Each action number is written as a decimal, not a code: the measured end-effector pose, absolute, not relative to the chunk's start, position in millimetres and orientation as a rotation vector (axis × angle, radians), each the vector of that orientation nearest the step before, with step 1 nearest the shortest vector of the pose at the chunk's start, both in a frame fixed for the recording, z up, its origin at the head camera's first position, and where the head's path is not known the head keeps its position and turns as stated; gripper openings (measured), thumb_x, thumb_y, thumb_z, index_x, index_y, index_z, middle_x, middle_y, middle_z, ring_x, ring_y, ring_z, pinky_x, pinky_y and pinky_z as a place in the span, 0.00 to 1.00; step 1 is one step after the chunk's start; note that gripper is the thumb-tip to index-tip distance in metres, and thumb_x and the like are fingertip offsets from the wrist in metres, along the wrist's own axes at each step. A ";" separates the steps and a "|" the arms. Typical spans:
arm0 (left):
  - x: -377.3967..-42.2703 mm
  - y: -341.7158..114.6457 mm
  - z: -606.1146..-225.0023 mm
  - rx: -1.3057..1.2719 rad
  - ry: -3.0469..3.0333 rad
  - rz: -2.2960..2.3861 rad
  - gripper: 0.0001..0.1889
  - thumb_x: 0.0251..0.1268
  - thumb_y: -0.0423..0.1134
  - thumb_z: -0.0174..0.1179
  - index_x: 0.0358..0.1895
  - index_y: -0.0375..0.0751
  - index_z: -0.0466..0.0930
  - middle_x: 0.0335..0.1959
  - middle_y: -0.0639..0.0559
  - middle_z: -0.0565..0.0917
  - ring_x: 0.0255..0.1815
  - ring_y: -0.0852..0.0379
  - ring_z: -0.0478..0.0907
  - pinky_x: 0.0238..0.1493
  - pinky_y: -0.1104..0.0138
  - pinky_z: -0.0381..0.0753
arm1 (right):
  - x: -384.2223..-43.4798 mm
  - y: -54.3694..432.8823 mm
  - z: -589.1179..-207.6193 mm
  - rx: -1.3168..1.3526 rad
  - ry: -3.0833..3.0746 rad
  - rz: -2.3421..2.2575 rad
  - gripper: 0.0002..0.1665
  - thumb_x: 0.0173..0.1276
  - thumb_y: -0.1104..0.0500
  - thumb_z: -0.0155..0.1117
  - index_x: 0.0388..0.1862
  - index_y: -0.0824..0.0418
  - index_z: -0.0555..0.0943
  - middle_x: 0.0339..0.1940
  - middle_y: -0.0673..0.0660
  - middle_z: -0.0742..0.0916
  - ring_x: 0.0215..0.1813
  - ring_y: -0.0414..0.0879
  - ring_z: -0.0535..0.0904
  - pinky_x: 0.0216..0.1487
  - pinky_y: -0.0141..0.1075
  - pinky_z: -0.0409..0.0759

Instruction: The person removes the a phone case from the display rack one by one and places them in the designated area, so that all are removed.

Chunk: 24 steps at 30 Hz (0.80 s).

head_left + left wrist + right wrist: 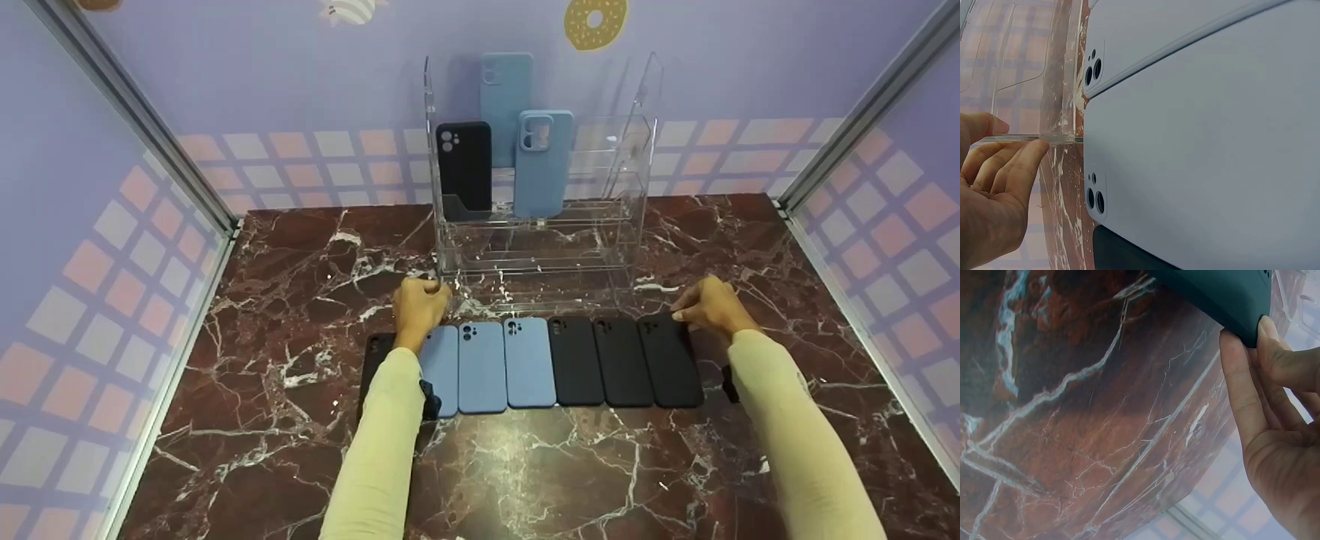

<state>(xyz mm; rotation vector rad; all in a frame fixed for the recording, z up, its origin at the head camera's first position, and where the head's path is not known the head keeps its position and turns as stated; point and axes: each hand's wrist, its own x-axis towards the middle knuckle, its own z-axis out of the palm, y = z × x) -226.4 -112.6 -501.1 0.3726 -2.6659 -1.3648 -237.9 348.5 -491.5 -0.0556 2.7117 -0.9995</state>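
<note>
Right hand (pixel 709 304): thumb and fingers pinch the far right corner of a black phone case (pixel 673 366). From this grip the case, matte and plain, extends toward the person, its long axis nearly front-to-back, camera-hole end pointing away. Leftward: a row of blue and black cases (pixel 482 369). Beyond these, the left hand (pixel 420 309) pinches the side edge of an upright transparent rack (pixel 536 244).

My left hand (pixel 421 307) pinches the lower left edge of an upright clear stand (pixel 540 266) bearing one black case (pixel 465 169) and two light-blue cases (pixel 543 176). My right hand (pixel 712 307) pinches the far right corner of the end black case (pixel 673 364), rightmost in a side-by-side row of black and grey-blue cases (pixel 482 367).
</note>
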 end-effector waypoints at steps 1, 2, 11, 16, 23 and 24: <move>-226.6 -112.8 -500.9 0.376 -2.666 -1.358 0.15 0.67 0.39 0.64 0.24 0.35 0.88 0.16 0.54 0.81 0.17 0.59 0.67 0.33 0.61 0.68 | -237.8 347.0 -491.2 -0.060 2.717 -0.998 0.08 0.62 0.73 0.71 0.39 0.78 0.86 0.34 0.71 0.89 0.30 0.57 0.88 0.34 0.46 0.86; -226.8 -113.0 -501.0 0.379 -2.666 -1.355 0.16 0.67 0.39 0.65 0.22 0.35 0.87 0.15 0.55 0.79 0.17 0.58 0.66 0.33 0.61 0.67 | -237.9 345.5 -491.0 -0.063 2.720 -0.997 0.08 0.62 0.73 0.71 0.39 0.78 0.86 0.34 0.71 0.89 0.30 0.56 0.88 0.34 0.46 0.86; -227.4 -112.9 -499.5 0.400 -2.675 -1.343 0.17 0.66 0.41 0.65 0.18 0.39 0.84 0.17 0.53 0.81 0.23 0.54 0.71 0.37 0.58 0.71 | -240.8 329.8 -492.2 -0.087 2.720 -1.030 0.06 0.61 0.73 0.72 0.36 0.77 0.87 0.37 0.73 0.88 0.30 0.58 0.88 0.33 0.44 0.86; -227.3 -113.1 -499.9 0.382 -2.648 -1.345 0.23 0.65 0.39 0.65 0.10 0.45 0.75 0.14 0.55 0.77 0.23 0.52 0.70 0.37 0.58 0.70 | -243.9 321.3 -493.4 -0.106 2.712 -1.054 0.06 0.61 0.73 0.71 0.36 0.78 0.86 0.36 0.73 0.88 0.29 0.56 0.88 0.31 0.39 0.86; -227.0 -113.7 -501.2 0.361 -2.655 -1.351 0.16 0.66 0.41 0.65 0.20 0.40 0.88 0.19 0.54 0.84 0.24 0.52 0.75 0.41 0.55 0.74 | -243.4 315.6 -493.7 -0.132 2.721 -1.039 0.07 0.62 0.72 0.72 0.37 0.77 0.87 0.38 0.72 0.88 0.33 0.61 0.88 0.33 0.42 0.86; -226.8 -114.0 -501.0 0.356 -2.657 -1.349 0.15 0.66 0.40 0.64 0.22 0.38 0.89 0.20 0.52 0.85 0.24 0.51 0.75 0.41 0.55 0.74 | -243.0 315.4 -493.9 -0.133 2.720 -1.043 0.07 0.62 0.72 0.71 0.37 0.77 0.87 0.38 0.73 0.88 0.34 0.63 0.88 0.33 0.44 0.86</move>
